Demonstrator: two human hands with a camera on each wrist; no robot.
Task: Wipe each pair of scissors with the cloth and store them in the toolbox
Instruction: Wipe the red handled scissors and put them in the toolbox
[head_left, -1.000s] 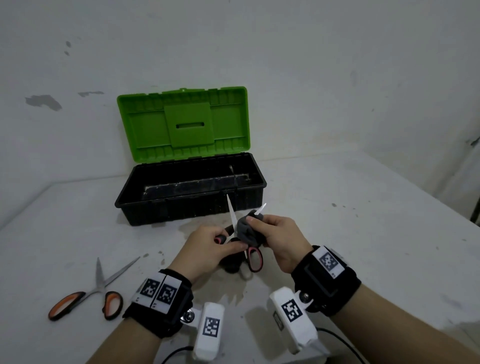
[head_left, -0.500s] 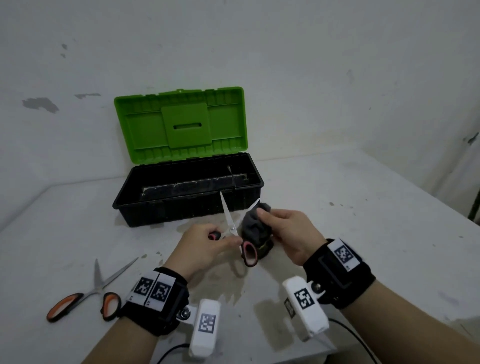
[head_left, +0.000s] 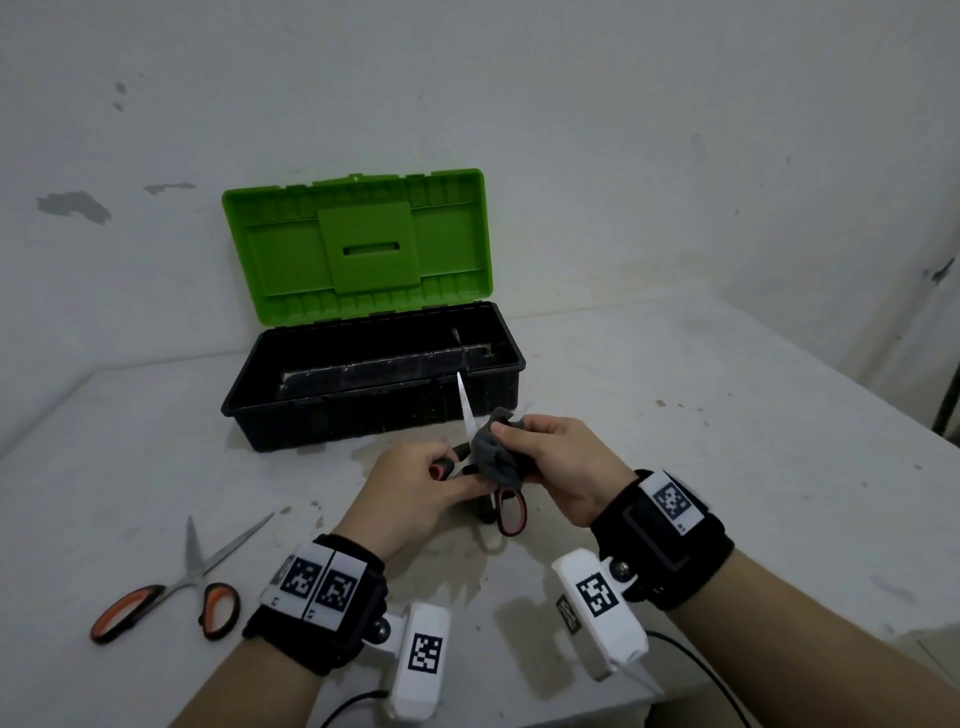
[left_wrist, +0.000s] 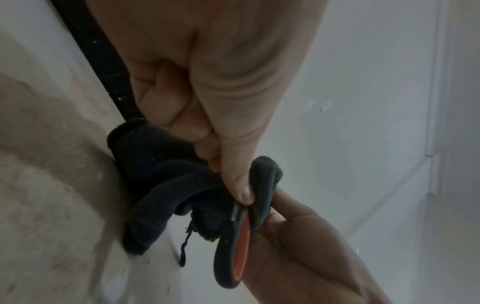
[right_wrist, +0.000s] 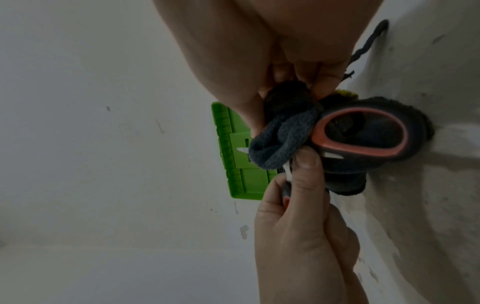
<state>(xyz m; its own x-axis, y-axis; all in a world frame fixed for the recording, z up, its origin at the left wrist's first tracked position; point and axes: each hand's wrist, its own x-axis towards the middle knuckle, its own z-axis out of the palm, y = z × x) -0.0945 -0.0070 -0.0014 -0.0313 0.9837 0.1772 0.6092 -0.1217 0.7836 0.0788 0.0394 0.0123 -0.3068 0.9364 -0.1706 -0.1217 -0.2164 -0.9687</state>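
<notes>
1. While the left hand (head_left: 415, 488) grips one red-and-black handle loop of the red-handled scissors (head_left: 511, 512), its thumb and fingers are curled tight round that loop, thumb tip against the cloth in the left wrist view.
2. Just to the right, the right hand (head_left: 561, 467) pinches a bunched dark grey cloth (head_left: 496, 452) between thumb and curled fingers, wrapped over one blade near the pivot.
3. One bare blade sticks up and away from the cloth toward the toolbox; the free handle loop hangs below the hands, above the table (head_left: 727, 441).
4. Beyond the hands, at the far side of the table, the toolbox (head_left: 374, 384) stands open, its black tub facing up and its green lid (head_left: 358, 244) leaning back toward the wall.
5. Well apart to the near left, the orange-handled scissors (head_left: 171, 592) lie flat on the table with blades parted, tips pointing away.
6. Both wrists wear black straps with white marker-tagged camera blocks.
</notes>
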